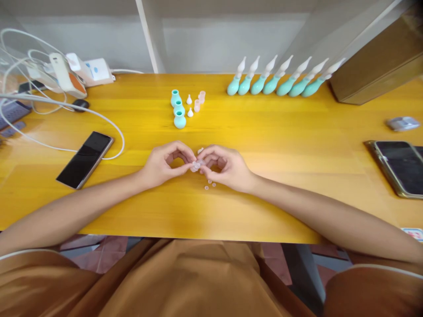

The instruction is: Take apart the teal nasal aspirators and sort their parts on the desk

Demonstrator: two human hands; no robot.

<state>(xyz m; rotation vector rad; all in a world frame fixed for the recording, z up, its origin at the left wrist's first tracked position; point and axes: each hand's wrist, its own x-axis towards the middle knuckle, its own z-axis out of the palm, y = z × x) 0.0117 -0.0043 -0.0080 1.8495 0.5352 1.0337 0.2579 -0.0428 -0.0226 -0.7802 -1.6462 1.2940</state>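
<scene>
Just above the table, my left hand (168,162) and my right hand (228,167) meet, thumbs and fingertips pinched on a small translucent plastic piece (196,165). Its exact shape is partly covered by the fingers. Several tiny clear round pieces (213,185) lie by my right hand, and a small whitish piece (200,150) sits behind the fingertips. Farther back stand teal squeeze bulbs (179,120) with open tops. Beside them are white cone-shaped tips (189,100) and pale pink cup-shaped pieces (197,105).
A row of teal bulbs with white nozzles (258,82) stands along the back. Phones (85,159) lie left and right (401,167). White cables (112,121) and a power strip (99,71) crowd the left; a brown box (380,57) stands at back right.
</scene>
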